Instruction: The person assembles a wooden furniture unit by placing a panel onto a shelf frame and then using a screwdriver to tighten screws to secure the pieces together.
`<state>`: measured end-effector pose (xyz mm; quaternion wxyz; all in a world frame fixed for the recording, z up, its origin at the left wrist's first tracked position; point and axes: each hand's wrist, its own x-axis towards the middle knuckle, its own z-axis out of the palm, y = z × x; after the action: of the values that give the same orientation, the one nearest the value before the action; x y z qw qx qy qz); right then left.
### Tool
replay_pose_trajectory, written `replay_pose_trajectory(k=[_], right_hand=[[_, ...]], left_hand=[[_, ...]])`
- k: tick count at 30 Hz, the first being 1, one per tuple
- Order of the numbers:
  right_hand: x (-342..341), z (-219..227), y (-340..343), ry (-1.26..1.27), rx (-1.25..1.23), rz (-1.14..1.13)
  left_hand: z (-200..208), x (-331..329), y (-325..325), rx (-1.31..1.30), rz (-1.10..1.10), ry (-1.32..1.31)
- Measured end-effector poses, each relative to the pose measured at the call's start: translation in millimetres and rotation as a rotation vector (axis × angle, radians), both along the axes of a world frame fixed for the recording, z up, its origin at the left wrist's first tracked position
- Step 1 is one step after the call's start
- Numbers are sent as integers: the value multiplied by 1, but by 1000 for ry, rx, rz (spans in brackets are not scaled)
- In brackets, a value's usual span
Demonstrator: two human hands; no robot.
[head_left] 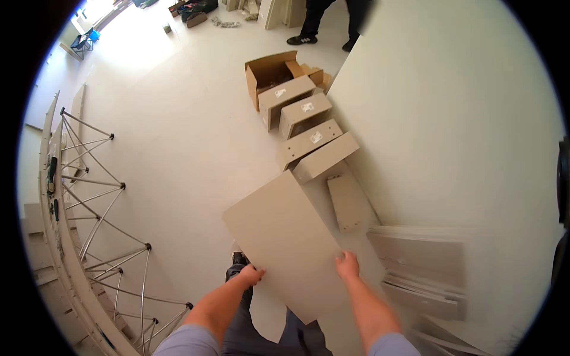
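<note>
A flat beige panel (pixel 286 237) with straight edges is held tilted in front of my legs. My left hand (pixel 252 275) grips its left edge, thumb on the face and fingers hidden behind. On the opposite edge my right hand (pixel 347 264) is closed in the same way. Just beyond the panel's far corner stands a beige box-shaped unit (pixel 328 156), with another beige unit (pixel 313 137) bearing a small label behind it. A narrow beige piece (pixel 346 203) with holes near its end lies on the floor right of the panel.
An opened cardboard box (pixel 252 86) and more labelled beige units (pixel 304 108) line the wall (pixel 439 118). Beige panels (pixel 421 261) lean at the lower right. Left, a long curved frame rests on metal struts (pixel 98 188). A person's legs (pixel 317 21) show at the top.
</note>
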<state>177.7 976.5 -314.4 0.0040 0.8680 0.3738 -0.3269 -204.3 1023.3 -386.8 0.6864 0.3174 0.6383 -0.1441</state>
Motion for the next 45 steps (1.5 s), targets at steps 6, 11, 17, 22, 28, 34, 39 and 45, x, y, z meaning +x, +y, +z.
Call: replay_pose_trajectory(k=[6,11,17,22,28,34,39,45], right_hand=[[-63,50,-67,313,-198,-111],[-149,69,-96,448,-340,62],[-225,154,-17,690,39,545],[-209,208,26,525,254,530],[-80,129,-81,690,247,7],[-98,177,-271,122,116,491],[-154,212,-258,222,-15,510],[-220,218,-208,278,-84,534]], left_hand=[[53,-40,26,297,-750,-94],[106,-95,89,573,-491,-72],[198,-221,163,822,319,63],[241,-328,71,832,794,207],[186,-353,-218,542,543,487],[205,-365,-526,65,20,370],[210,-391,-575,77,7,361],[173,-428,-464,454,-23,347]])
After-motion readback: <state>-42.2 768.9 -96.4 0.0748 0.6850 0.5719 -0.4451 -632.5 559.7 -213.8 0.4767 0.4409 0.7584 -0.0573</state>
